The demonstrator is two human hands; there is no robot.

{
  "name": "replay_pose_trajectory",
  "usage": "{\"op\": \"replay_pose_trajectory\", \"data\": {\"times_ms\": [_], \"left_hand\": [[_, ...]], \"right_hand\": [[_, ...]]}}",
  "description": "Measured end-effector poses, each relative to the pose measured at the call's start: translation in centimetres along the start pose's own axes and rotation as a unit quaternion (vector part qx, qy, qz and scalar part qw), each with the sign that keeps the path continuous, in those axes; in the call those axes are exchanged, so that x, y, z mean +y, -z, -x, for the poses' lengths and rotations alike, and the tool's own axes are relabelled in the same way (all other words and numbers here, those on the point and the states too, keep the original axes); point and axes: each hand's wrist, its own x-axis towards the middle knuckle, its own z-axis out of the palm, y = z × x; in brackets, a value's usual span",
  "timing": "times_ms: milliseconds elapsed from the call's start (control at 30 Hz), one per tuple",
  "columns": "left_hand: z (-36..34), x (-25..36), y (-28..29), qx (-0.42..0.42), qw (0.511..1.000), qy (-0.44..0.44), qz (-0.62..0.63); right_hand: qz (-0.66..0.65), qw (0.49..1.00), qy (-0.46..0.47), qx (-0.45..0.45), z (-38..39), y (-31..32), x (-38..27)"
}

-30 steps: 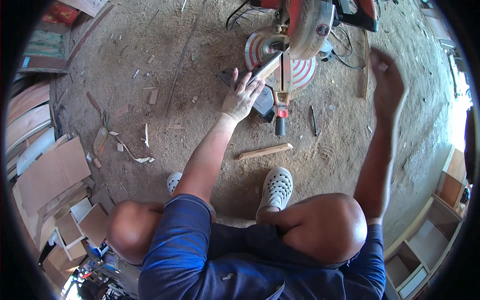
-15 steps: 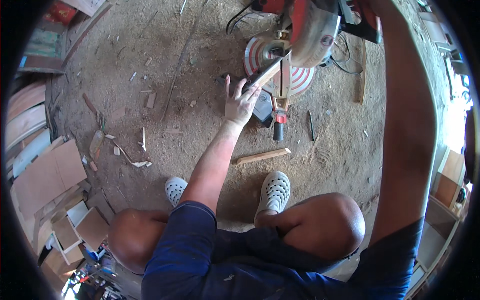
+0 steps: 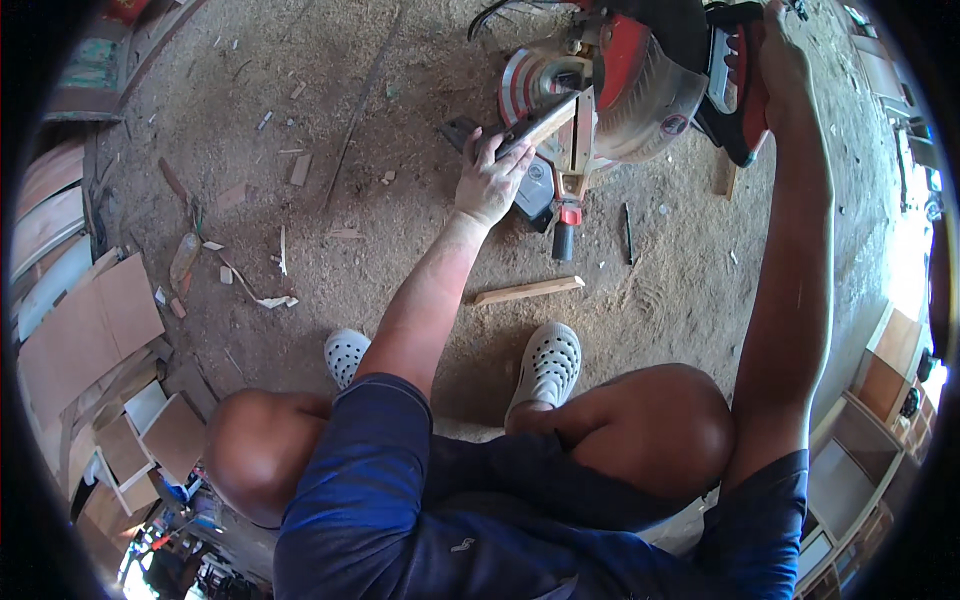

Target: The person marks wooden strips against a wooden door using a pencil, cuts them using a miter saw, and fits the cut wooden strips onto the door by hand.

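The strip of wood (image 3: 550,122) is clasped at its near-left end by the fingers of the left hand (image 3: 488,190), and its far-right end is laid beside the slotted plate (image 3: 580,150) of the miter saw. The saw handle (image 3: 752,120), far right, is gripped by the right hand (image 3: 788,70), with fingers wrapped through its loop. The step in hand is judged to be the steadying of the wood under a raised saw head; for any lowering, a firm hold and fingers well clear of the slot would be called for. A pale, straight-edged face is shown by the strip. The curved blade guard (image 3: 650,115) is made of cloudy, ribbed plastic. Nearer, a rough-ended wooden offcut (image 3: 528,291) and a thin dark rod (image 3: 629,233) are seen on the dusty, chip-strewn floor (image 3: 400,270). Flat brown panels (image 3: 90,330) are stacked at left.
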Motion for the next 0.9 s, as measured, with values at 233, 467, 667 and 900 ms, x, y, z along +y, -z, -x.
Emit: {"op": "replay_pose_trajectory", "data": {"times_ms": [233, 467, 667, 900], "left_hand": [[0.1, -0.4, 0.3, 0.011, 0.999, -0.004, -0.03], [0.2, 0.2, 0.0, -0.006, 0.999, 0.036, -0.034], [-0.2, 1.1, -0.1, -0.037, 0.997, 0.048, -0.046], [0.1, 1.0, -0.2, -0.036, 0.996, 0.054, -0.055]], "right_hand": [[-0.166, 0.981, -0.095, 0.031, 1.4, -1.0, 6.4], [-0.217, 0.972, -0.085, 0.041, 5.0, -1.6, 10.5], [-0.234, 0.968, -0.072, 0.057, 6.2, -1.7, 11.9], [-0.288, 0.955, -0.06, 0.034, 6.6, -2.1, 12.0]]}}
